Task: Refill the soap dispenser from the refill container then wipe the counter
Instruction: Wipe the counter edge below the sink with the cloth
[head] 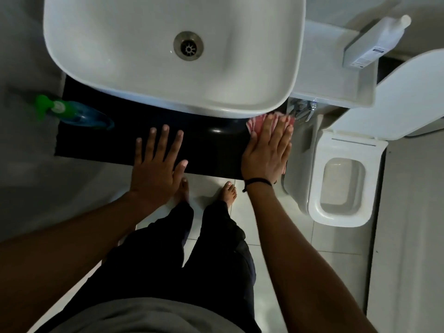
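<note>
Black counter (115, 145) below white basin (168, 56). Right hand (266, 150) flat, fingers together, pressing a pink striped cloth (255, 122) at the counter's right end. Left hand (156, 162) splayed, empty, palm down. Green-blue dispenser (72, 112) far left of it, blurred.

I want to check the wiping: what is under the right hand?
Under the right hand lies a red-and-white cloth, flat on the black counter. Only its edges show; the rest is covered.
</note>
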A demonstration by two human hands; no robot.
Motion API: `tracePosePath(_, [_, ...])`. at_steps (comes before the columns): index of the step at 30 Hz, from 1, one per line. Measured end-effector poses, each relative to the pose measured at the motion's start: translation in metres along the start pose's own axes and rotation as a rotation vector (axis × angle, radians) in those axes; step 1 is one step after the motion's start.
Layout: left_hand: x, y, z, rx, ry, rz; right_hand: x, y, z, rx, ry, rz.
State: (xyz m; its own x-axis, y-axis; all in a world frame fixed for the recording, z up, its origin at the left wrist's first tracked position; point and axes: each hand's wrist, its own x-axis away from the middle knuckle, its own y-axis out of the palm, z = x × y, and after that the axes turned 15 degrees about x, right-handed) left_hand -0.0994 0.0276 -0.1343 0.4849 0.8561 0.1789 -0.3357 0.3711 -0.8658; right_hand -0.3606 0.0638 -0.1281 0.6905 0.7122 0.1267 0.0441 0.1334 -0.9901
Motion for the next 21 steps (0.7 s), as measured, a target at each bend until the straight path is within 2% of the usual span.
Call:
tracePosePath(4, [0.017,-0.002,-0.018,0.013,-0.1,0.045,0.063,0.011,-0.052,-0.044,-0.042,-0.017])
tracePosePath(8, [0.025,-0.002,-0.024,-0.011,-0.124,0.073,0.084,0.013,-0.106,-0.081,-0.308,-0.029])
tracePosePath(10, [0.024,-0.004,-0.02,-0.002,-0.123,0.055,0.087,0.015,-0.089,-0.028,-0.519,-0.003])
tracePosePath(12, [0.021,-0.005,-0.013,-0.003,-0.13,0.035,0.085,0.019,-0.047,0.028,-0.571,0.007])
tracePosePath(16, [0.015,-0.003,0.001,0.002,-0.105,-0.018,0.061,0.018,0.017,0.049,-0.13,-0.026])
tracePosePath(19, [0.007,0.003,0.013,-0.015,-0.076,-0.034,0.052,0.018,-0.01,-0.026,0.15,0.024])
tracePosePath(21, [0.004,0.009,0.022,-0.034,-0.067,-0.052,0.054,0.016,-0.038,-0.077,0.176,0.02])
